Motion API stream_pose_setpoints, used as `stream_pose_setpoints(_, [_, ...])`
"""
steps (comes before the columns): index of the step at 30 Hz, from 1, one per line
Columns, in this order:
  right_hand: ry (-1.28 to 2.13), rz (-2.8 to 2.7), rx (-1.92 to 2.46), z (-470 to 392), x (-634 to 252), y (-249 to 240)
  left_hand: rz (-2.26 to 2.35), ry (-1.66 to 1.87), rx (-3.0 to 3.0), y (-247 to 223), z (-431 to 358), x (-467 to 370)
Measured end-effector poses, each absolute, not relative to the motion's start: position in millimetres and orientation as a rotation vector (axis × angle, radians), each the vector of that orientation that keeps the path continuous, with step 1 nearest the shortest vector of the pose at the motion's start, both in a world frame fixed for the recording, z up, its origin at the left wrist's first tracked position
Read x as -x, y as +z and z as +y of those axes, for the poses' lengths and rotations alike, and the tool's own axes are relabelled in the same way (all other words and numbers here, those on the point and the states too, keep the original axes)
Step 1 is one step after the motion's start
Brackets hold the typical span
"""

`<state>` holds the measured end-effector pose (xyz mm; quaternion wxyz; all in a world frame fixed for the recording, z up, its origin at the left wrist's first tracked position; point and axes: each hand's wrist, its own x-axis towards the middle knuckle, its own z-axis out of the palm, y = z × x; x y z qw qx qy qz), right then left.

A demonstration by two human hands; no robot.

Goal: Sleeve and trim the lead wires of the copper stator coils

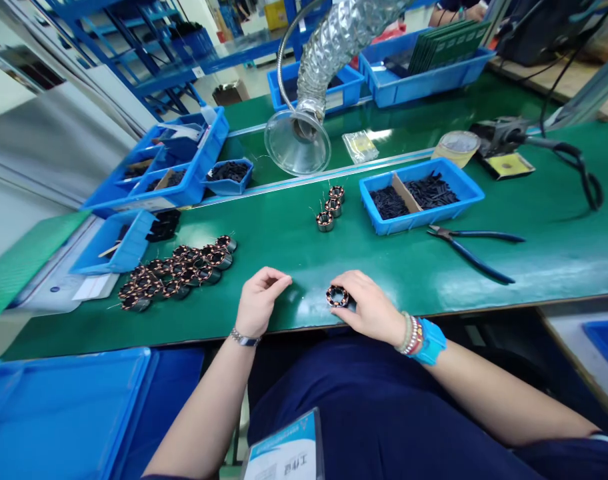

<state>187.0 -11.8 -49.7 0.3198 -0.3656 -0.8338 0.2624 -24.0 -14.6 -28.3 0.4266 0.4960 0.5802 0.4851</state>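
My right hand (369, 307) grips a small round copper-wound coil (337, 296) at the near edge of the green table (294, 233). My left hand (260, 300) rests on the table a short way left of it, fingers curled and pinched together; whether it holds anything is too small to tell. A cluster of several similar coils (177, 273) lies to the left of that hand. Three more coils (330, 208) stand in a row farther back, in the table's middle.
A blue tray of small black parts (421, 195) sits right of centre, with blue-handled cutters (471, 247) in front of it. A clear fume-extractor hood (297, 140) hangs behind. Blue bins (174, 163) line the left; a soldering iron stand (507, 150) is at the back right.
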Motion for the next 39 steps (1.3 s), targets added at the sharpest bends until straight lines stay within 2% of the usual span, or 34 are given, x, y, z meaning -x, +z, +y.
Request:
stream_pose_setpoints(5, [0.671, -2.193, 0.983, -11.5, -186.3, -51.0, 1.341, 0.785, -1.009, -9.8, -16.5, 12.3])
stream_pose_setpoints(8, [0.664, -2.203, 0.988, -11.4, -185.8, -50.5, 1.303, 0.702, -0.939, -6.1, -14.7, 4.2])
stream_pose_setpoints(39, [0.633, -2.219, 0.997, -12.3, -185.9, -50.5, 1.351, 0.669, -0.958, -9.9, -8.8, -0.8])
